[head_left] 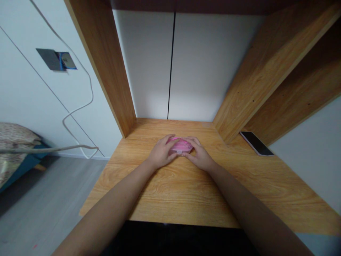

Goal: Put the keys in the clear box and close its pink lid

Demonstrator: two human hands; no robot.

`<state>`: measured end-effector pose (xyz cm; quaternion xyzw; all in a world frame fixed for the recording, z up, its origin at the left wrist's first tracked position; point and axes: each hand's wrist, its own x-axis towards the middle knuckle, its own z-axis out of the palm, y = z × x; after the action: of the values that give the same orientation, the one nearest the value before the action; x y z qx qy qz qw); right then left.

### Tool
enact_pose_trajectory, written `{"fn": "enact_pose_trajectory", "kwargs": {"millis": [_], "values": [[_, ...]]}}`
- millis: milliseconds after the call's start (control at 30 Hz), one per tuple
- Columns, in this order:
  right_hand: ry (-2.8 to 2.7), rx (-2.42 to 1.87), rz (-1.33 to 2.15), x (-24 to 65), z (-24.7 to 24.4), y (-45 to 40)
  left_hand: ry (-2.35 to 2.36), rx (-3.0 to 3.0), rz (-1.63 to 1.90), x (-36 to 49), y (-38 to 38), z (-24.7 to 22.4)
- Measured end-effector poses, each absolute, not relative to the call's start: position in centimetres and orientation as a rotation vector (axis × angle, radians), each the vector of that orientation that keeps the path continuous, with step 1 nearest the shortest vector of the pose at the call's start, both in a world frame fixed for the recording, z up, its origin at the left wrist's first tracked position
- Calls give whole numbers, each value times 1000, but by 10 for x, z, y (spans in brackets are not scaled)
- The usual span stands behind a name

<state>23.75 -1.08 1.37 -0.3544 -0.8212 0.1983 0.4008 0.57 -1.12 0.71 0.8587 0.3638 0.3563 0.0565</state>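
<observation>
A small pink case [181, 145] with a clear lid and a clasp at its front rests on the wooden desk [170, 199], toward the back. My left hand [162, 151] curves round its left side, the thumb by the front edge and the fingers over the top. On the opposite side, my right hand [199, 153] grips it the same way, thumb near the clasp. Both hands hold the case between them. The lid looks closed, and what lies inside is too small to make out.
A dark phone [256, 143] lies at the right, by the wooden shelf upright [239, 92]. Another upright [106, 64] rises at the left, with white panels behind. A white cable [92, 92] hangs along the left wall, past an uncovered wall socket [57, 59].
</observation>
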Motion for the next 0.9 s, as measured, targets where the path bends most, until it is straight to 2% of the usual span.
{"fn": "enact_pose_trajectory", "kwargs": {"millis": [900], "values": [[-2097, -889, 546, 235, 21, -16, 1014, 2523, 1143, 7, -16, 16]]}}
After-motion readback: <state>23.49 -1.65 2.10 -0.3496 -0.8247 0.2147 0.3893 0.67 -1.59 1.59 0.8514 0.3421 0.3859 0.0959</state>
